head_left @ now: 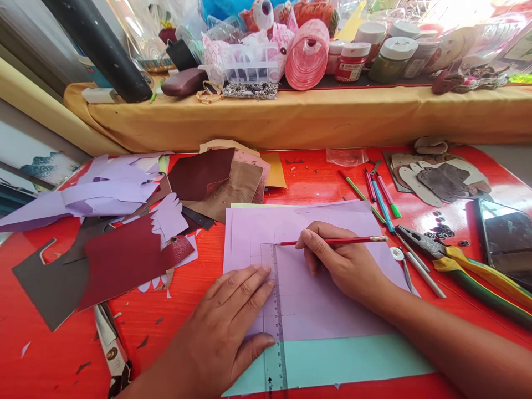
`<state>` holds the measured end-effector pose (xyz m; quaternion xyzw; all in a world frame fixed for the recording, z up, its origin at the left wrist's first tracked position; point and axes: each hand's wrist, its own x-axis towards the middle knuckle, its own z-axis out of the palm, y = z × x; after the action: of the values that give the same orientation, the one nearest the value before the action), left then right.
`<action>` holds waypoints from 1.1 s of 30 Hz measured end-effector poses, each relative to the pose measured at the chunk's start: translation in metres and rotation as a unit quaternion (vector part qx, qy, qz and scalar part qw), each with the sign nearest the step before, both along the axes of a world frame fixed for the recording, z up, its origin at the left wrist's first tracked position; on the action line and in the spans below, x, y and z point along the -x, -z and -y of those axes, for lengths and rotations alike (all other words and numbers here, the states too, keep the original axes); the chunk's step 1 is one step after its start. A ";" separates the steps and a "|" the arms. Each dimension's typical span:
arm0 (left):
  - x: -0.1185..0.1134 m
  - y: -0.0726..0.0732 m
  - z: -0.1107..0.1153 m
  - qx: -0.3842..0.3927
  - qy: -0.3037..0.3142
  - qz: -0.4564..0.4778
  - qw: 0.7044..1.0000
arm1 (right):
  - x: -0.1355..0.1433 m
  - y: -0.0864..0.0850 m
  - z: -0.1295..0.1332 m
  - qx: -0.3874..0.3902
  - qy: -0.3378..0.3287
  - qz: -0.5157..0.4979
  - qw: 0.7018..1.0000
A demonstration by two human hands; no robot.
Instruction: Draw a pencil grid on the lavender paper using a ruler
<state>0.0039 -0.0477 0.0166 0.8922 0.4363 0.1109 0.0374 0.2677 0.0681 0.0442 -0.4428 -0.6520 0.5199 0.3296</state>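
Observation:
A clear ruler point(274, 327) stands lengthwise on a purple sheet point(320, 293) marked with thin pencil lines. Under that sheet a mint-green sheet point(344, 363) shows at the near edge. My left hand point(233, 321) lies flat, fingers spread, its fingertips on the ruler's left part. A red pencil point(353, 240) is pinched in my right hand point(341, 260), its tip at the ruler's far end. The fingers of my right hand are curled above the purple sheet.
Scissors point(111, 349) lie at the lower left, near leather pieces point(120, 260) and purple paper scraps point(103, 191). Colored pens point(384, 202), pliers point(461, 263) and a phone point(505, 235) are on the right. Jars point(353, 62) line the ledge behind.

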 end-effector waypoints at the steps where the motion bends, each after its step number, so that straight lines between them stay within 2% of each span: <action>1: 0.000 0.000 0.000 -0.001 0.001 0.000 1.000 | 0.000 0.000 0.000 0.000 -0.001 -0.001 1.000; 12: -0.003 -0.009 -0.005 -0.043 0.007 -0.007 0.999 | -0.001 0.003 0.000 -0.007 -0.005 -0.007 1.000; 20: 0.000 -0.010 -0.008 -0.065 0.010 0.015 0.998 | -0.002 0.004 0.000 -0.001 0.023 -0.056 0.998; 33: 0.022 -0.010 -0.013 -0.094 -0.049 0.033 0.994 | -0.002 0.001 0.001 0.013 0.019 -0.053 0.998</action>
<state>-0.0178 -0.0345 0.0265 0.8651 0.4656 0.1829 -0.0377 0.2697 0.0671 0.0433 -0.4315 -0.6181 0.5443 0.3680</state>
